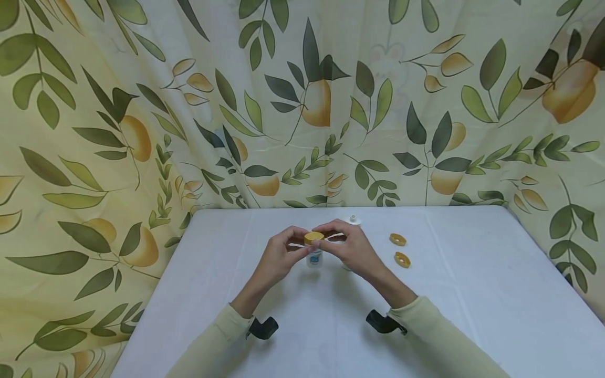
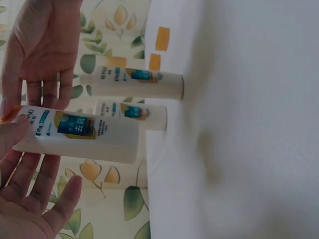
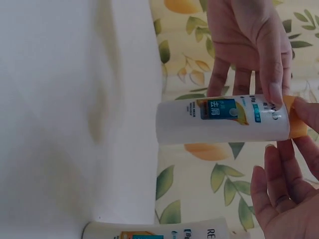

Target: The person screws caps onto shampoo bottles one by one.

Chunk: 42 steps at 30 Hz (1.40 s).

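Note:
A white shampoo-type bottle (image 1: 314,258) with a blue-green label is upright, raised off the table between both hands. On its top sits an orange cap (image 1: 314,238). My left hand (image 1: 281,254) pinches the bottle near its shoulder, thumb in front and fingers behind. The cap's side is pinched by my right hand (image 1: 352,248), whose thumb lies on it in the right wrist view. Two similar bottles stand to the right: a nearer bottle (image 2: 139,83) and a farther bottle (image 2: 134,111). In the head view the right hand mostly hides them.
Two orange rings, a farther ring (image 1: 398,239) and a nearer ring (image 1: 402,259), lie on the white-covered table (image 1: 472,294) right of the hands. A leaf-patterned curtain (image 1: 302,105) hangs behind and at the left. Black wrist mounts (image 1: 263,328) project below the sleeves.

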Motion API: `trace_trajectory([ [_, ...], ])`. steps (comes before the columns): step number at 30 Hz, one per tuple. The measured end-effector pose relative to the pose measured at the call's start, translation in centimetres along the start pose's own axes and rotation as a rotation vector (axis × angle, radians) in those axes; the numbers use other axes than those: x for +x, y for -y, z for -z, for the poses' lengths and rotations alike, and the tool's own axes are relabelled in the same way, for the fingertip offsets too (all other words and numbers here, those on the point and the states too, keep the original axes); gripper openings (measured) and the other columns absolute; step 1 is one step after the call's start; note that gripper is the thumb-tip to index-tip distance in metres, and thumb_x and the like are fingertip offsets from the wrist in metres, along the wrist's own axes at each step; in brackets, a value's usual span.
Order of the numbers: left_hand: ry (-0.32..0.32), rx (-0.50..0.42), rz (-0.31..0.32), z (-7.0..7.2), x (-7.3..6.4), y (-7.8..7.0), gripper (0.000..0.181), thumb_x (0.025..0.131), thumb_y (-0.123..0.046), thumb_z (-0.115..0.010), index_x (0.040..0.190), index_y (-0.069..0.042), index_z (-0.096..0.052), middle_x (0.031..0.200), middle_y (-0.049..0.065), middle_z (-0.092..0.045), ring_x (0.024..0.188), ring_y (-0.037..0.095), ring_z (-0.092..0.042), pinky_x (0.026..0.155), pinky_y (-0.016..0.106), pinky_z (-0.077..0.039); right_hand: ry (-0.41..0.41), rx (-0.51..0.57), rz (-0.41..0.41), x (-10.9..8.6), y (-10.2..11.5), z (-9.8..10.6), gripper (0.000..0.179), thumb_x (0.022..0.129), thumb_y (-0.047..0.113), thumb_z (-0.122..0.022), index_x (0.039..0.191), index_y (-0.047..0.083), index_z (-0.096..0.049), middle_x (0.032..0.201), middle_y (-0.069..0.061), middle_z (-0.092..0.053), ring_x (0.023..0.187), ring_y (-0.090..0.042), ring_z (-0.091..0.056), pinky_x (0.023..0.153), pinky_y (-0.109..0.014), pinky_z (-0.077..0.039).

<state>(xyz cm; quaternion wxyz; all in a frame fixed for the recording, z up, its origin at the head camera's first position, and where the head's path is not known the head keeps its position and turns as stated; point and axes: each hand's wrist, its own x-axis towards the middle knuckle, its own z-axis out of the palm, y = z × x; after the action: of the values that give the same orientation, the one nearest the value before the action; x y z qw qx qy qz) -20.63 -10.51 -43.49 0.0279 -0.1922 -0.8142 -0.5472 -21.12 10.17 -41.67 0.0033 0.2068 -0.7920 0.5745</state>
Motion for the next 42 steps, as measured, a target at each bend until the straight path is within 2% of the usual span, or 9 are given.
trace_trajectory([
  [7,0.025,-0.057,-0.002,0.4,-0.1,0.9,0.028,0.089,-0.016,-0.079,0.115,-0.013,-0.067,0.113,0.000,-0.069,0.107,0.017,-0.066,0.088,0.025,-0.059,0.002,-0.001,0.012,0.2,-0.3,-0.5,0.025,0.089,0.024,-0.080,0.111,0.015,-0.074,0.110,0.001,-0.072,0.107,-0.020,-0.064,0.097,-0.048,-0.055],
  [15,0.050,-0.054,0.009,0.8,0.0,2.2,0.030,0.089,-0.020,-0.079,0.116,-0.015,-0.067,0.114,-0.001,-0.068,0.109,0.018,-0.065,0.088,0.025,-0.059,0.007,-0.031,-0.044,0.5,-1.0,-1.3,0.026,0.090,0.026,-0.080,0.112,0.015,-0.073,0.110,0.002,-0.072,0.110,-0.020,-0.062,0.099,-0.050,-0.053],
  [21,0.054,-0.063,0.012,0.9,0.0,3.1,0.029,0.090,-0.017,-0.078,0.117,-0.013,-0.067,0.115,0.002,-0.069,0.109,0.019,-0.066,0.089,0.026,-0.059,-0.002,-0.022,-0.066,0.8,-1.7,-1.9,0.027,0.089,0.023,-0.080,0.113,0.012,-0.072,0.110,-0.001,-0.073,0.109,-0.022,-0.064,0.099,-0.050,-0.054],
  [30,0.069,-0.068,-0.002,1.3,0.3,4.6,0.027,0.091,-0.015,-0.077,0.116,-0.012,-0.067,0.115,0.002,-0.069,0.109,0.019,-0.066,0.089,0.027,-0.059,-0.007,0.015,-0.056,1.1,-2.4,-2.8,0.029,0.089,0.021,-0.080,0.114,0.009,-0.071,0.111,-0.005,-0.072,0.106,-0.023,-0.066,0.097,-0.045,-0.056],
  [42,0.076,-0.059,0.026,2.3,0.6,6.0,0.027,0.090,-0.014,-0.078,0.115,-0.014,-0.067,0.117,0.002,-0.068,0.112,0.020,-0.065,0.090,0.027,-0.059,-0.011,-0.042,-0.101,1.9,-2.7,-4.1,0.026,0.091,0.017,-0.078,0.115,0.011,-0.071,0.112,-0.002,-0.071,0.105,-0.019,-0.066,0.095,-0.038,-0.058],
])
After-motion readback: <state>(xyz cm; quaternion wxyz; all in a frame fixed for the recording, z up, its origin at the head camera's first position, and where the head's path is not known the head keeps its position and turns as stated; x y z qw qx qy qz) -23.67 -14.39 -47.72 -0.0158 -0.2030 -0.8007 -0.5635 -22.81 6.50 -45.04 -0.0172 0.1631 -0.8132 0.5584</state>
